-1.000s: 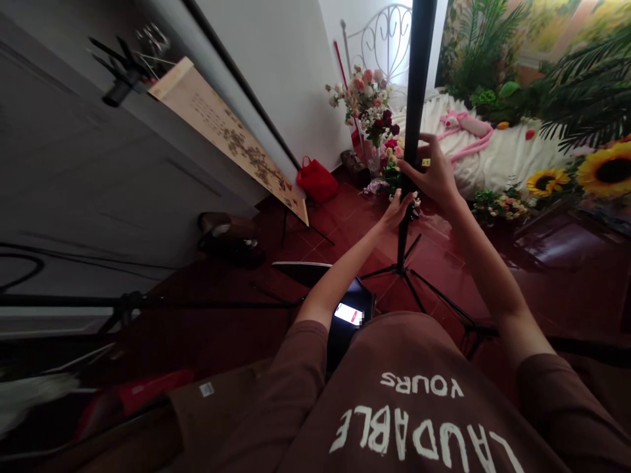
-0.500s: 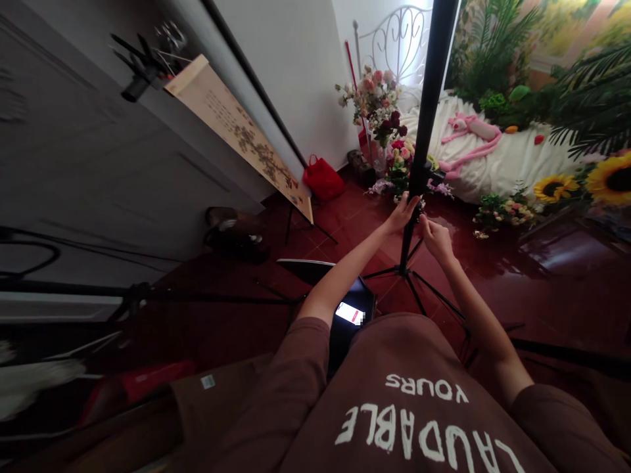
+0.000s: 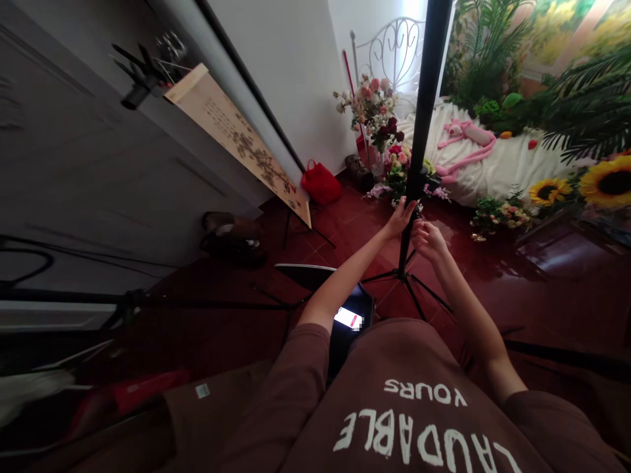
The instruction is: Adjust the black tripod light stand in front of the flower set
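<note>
A black light stand [image 3: 422, 118] rises in front of me, its legs spread on the red tiled floor. My left hand [image 3: 400, 218] is wrapped round its pole just below a joint with a knob [image 3: 430, 181]. On the pole's right side, my right hand [image 3: 428, 238] is closed, fingers curled in at a lower fitting. What those fingers grip is too small and too covered to make out. Below my left forearm, a phone with a lit screen [image 3: 349, 318] lies on a dark surface.
Flower bouquets [image 3: 369, 105] and a bed with white cover [image 3: 513, 164], holding a pink plush toy [image 3: 466, 135], stand beyond the pole. A hanging scroll [image 3: 246, 144] and red bag [image 3: 320, 182] are left. Another dark pole [image 3: 251, 79] slants across the wall.
My right hand has turned at the fitting, its fingers now curled more toward the pole. My left hand keeps its hold. The view has shifted slightly.
</note>
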Available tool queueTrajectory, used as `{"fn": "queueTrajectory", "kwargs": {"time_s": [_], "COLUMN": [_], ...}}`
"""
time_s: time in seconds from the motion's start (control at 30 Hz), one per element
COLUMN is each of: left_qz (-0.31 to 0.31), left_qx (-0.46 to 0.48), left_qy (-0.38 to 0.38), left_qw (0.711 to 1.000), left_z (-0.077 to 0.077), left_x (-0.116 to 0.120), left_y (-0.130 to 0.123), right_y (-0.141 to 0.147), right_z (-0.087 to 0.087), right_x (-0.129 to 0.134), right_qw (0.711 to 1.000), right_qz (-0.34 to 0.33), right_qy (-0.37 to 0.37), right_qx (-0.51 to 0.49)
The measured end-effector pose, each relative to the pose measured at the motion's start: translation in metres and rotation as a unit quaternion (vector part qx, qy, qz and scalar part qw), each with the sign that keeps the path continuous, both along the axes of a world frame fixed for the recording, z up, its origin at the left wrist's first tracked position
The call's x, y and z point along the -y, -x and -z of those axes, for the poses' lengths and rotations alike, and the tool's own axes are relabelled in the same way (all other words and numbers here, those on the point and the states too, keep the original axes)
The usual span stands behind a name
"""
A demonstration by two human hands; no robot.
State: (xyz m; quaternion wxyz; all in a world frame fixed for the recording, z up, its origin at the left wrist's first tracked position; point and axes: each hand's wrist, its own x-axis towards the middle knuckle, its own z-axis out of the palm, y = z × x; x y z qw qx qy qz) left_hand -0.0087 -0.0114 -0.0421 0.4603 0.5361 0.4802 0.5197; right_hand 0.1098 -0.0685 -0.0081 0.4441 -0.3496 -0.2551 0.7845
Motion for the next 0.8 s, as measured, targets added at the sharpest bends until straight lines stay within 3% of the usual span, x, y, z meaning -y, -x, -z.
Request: {"fn": "queueTrajectory", "kwargs": {"time_s": [0.1, 0.17, 0.23, 0.33, 0.43, 0.5, 0.63, 0.8], "left_qz": [0.018, 0.028, 0.03, 0.018, 0.018, 0.026, 0.035, 0.038], "left_qx": [-0.02, -0.02, -0.018, -0.017, -0.009, 0.0, 0.009, 0.013], "left_qy": [-0.031, -0.036, -0.035, -0.034, -0.034, -0.02, 0.008, 0.007], "left_qw": [0.999, 0.999, 0.999, 0.999, 0.999, 0.999, 0.999, 0.999], "left_z": [0.002, 0.004, 0.005, 0.007, 0.006, 0.005, 0.0, -0.004], "left_x": [-0.002, -0.003, -0.005, -0.006, -0.006, -0.005, -0.002, 0.0], "left_y": [0.0, 0.0, -0.001, -0.002, -0.002, -0.002, -0.002, -0.001], "right_y": [-0.007, -0.015, -0.023, -0.031, -0.031, -0.029, -0.028, -0.027], "right_z": [0.001, 0.0, -0.005, -0.019, -0.034, -0.042, -0.053, -0.062], "right_x": [0.002, 0.005, 0.008, 0.01, 0.006, 0.001, -0.014, -0.027], "right_qw": [0.992, 0.95, 0.87, 0.732, 0.604, 0.548, 0.485, 0.445], "right_qz": [-0.012, 0.0, 0.013, -0.007, -0.048, -0.089, -0.158, -0.221], "right_qy": [-0.024, -0.09, -0.186, -0.301, -0.36, -0.392, -0.422, -0.426], "right_qx": [0.121, 0.3, 0.456, 0.611, 0.709, 0.734, 0.75, 0.756]}}
